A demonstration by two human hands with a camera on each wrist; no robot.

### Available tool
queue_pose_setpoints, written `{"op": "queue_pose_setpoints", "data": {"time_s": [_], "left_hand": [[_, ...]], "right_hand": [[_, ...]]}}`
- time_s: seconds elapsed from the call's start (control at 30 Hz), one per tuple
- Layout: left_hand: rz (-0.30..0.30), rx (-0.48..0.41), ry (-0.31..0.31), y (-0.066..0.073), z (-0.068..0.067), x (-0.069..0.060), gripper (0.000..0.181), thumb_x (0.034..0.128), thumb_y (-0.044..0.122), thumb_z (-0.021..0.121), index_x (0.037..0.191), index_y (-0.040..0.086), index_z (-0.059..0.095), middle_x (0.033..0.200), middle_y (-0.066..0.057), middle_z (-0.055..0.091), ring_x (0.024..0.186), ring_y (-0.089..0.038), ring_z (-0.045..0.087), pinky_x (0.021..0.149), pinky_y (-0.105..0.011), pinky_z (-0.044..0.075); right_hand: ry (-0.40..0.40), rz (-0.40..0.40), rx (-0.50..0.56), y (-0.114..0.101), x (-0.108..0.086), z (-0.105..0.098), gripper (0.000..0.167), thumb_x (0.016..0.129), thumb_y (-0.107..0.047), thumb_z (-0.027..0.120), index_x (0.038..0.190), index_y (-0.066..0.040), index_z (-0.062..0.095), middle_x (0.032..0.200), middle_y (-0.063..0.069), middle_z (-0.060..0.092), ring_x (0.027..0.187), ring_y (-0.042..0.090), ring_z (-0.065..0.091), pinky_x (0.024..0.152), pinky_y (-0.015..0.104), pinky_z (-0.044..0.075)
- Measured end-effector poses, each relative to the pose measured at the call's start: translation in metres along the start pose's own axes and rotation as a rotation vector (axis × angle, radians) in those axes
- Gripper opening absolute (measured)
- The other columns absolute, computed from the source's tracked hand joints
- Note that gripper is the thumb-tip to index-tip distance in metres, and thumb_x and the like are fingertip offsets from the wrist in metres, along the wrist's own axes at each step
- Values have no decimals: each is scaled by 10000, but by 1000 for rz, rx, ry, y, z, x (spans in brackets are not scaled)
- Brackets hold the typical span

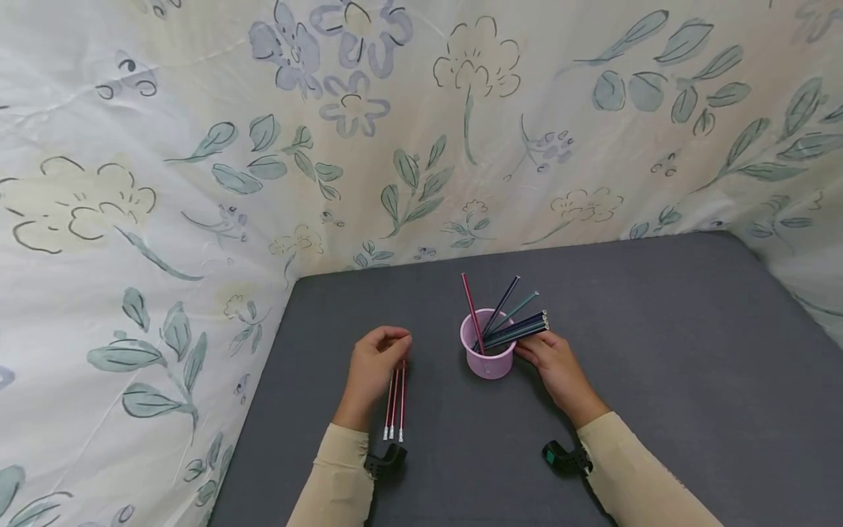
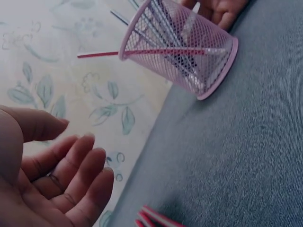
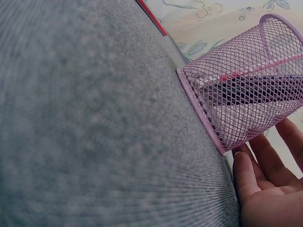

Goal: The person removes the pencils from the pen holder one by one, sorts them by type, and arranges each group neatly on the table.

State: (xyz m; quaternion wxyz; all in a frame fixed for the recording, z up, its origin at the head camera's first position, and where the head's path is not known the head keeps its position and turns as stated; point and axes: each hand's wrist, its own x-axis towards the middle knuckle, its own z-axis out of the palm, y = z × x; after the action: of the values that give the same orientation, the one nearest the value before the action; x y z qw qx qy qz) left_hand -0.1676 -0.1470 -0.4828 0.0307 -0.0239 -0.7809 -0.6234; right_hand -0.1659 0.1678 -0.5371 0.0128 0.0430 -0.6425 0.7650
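A pink mesh pencil cup (image 1: 490, 367) stands upright on the grey table. One red pencil (image 1: 468, 301) leans in it, along with several dark pencils (image 1: 520, 329) and a teal one (image 1: 525, 301). My right hand (image 1: 558, 372) is at the cup's right side, fingertips (image 3: 253, 146) against or very near the mesh. To the left, three red pencils (image 1: 394, 406) lie side by side on the table, silver ends toward me. Above their far ends hovers my left hand (image 1: 377, 369); in the left wrist view its fingers (image 2: 92, 165) are loosely bent, with nothing between thumb and fingers.
The grey table (image 1: 632, 329) runs back to a floral cloth (image 1: 395, 168) hung behind and along the left side. Black wrist straps with camera mounts (image 1: 388, 461) sit on both forearms, close above the table.
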Motion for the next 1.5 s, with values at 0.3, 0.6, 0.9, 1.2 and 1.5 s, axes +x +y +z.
{"op": "queue_pose_setpoints", "data": {"time_s": [0.3,0.6,0.9,1.2,1.5], "left_hand": [[71,-89,-55,5,11,1,164,1049,88,745,1194,13,752,1061,-132,741,917,-343,722,780,-386,625],[98,-150,-46,16,25,5,189,1030,100,777,1193,8,748,1082,-142,743,949,-338,722,773,-357,616],[108,-179,-62,21,40,7,226,1037,109,769,1222,-15,728,1115,-137,760,973,-321,732,783,-352,608],[131,-169,-66,30,53,18,250,1041,109,753,1243,-35,713,1130,-128,769,974,-272,736,790,-370,603],[118,-152,-80,28,66,30,203,1040,103,751,1229,29,733,1133,-90,770,978,-255,738,828,-441,612]], "right_hand": [[8,5,7,0,-1,0,403,1155,-105,527,1386,220,581,1348,174,668,1137,103,692,1015,317,541],[9,26,-9,-2,-1,0,412,1159,-132,531,1394,200,591,1352,192,664,1131,102,696,1017,307,537],[3,18,-5,-1,-2,-1,396,1155,-113,531,1378,208,598,1327,159,681,1132,103,693,1026,329,537],[12,17,-9,-2,-2,-2,398,1154,-120,533,1378,202,604,1327,162,686,1127,103,701,1023,327,537],[13,24,-13,-2,-1,0,384,1152,-110,534,1365,200,615,1365,227,659,1134,104,694,1016,310,540]]}}
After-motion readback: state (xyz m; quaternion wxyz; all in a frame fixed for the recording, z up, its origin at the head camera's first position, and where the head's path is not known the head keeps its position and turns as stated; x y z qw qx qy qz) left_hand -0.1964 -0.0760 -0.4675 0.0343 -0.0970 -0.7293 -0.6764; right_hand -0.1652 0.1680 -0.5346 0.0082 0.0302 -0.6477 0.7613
